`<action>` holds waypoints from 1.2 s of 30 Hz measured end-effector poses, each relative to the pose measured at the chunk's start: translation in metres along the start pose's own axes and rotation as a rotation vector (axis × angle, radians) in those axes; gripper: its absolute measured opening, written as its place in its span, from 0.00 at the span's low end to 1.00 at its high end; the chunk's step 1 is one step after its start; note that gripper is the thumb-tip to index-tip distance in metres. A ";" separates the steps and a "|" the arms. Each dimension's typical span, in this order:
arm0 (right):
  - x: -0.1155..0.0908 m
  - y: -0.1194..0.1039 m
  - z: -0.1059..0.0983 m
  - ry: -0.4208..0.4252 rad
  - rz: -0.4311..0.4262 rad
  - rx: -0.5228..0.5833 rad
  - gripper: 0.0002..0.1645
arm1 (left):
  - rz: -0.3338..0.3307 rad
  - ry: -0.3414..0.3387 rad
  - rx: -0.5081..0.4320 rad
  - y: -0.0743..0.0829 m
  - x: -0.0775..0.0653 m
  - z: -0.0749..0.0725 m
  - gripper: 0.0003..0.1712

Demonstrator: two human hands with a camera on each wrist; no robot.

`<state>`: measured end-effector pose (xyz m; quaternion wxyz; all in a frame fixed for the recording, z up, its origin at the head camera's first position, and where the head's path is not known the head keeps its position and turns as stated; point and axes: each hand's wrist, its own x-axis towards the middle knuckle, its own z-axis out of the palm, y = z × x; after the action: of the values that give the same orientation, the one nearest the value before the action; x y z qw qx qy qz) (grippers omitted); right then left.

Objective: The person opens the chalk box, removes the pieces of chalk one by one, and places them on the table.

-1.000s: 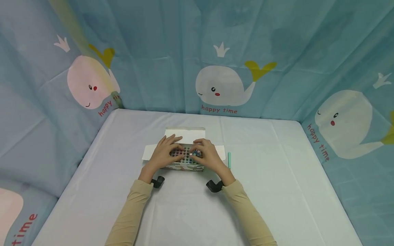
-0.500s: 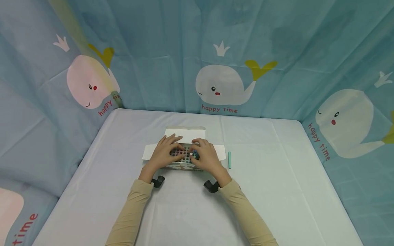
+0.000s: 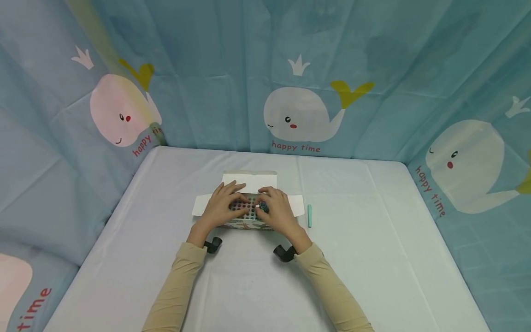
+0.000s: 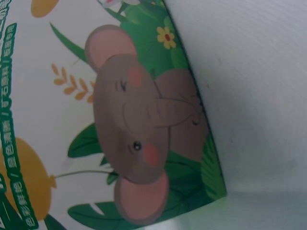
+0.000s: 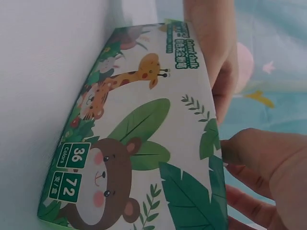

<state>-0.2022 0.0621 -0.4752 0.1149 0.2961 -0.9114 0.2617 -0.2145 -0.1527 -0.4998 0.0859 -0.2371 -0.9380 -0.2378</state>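
The left hand (image 3: pixel 219 207), loosely spread and gripping nothing visible, lies over the chalk box (image 3: pixel 249 225) on the table (image 3: pixel 352 253), apparently steadying it, while the right hand (image 3: pixel 279 211) appears to pinch a white chalk (image 3: pixel 257 206), flaps (image 3: pixel 264 181) laid outward for access.

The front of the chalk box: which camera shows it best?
The right wrist camera. It shows most of the front of the box big, with the giraffe clear. The left wrist view shows only part of it, with an elephant close up. The head view shows it small, its animals too tiny to make out.
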 end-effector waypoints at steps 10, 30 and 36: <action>0.003 0.001 -0.010 0.033 -0.014 0.055 0.08 | 0.008 0.009 -0.002 0.000 0.000 0.000 0.15; 0.006 0.012 -0.027 0.205 0.096 0.370 0.08 | -0.016 -0.001 -0.014 0.002 -0.001 0.000 0.15; 0.002 0.019 -0.034 0.243 0.121 0.454 0.07 | -0.004 0.010 -0.017 0.001 0.000 0.000 0.15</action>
<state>-0.2138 0.0930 -0.4536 0.1382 0.2258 -0.8249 0.4994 -0.2138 -0.1516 -0.4994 0.0880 -0.2345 -0.9361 -0.2471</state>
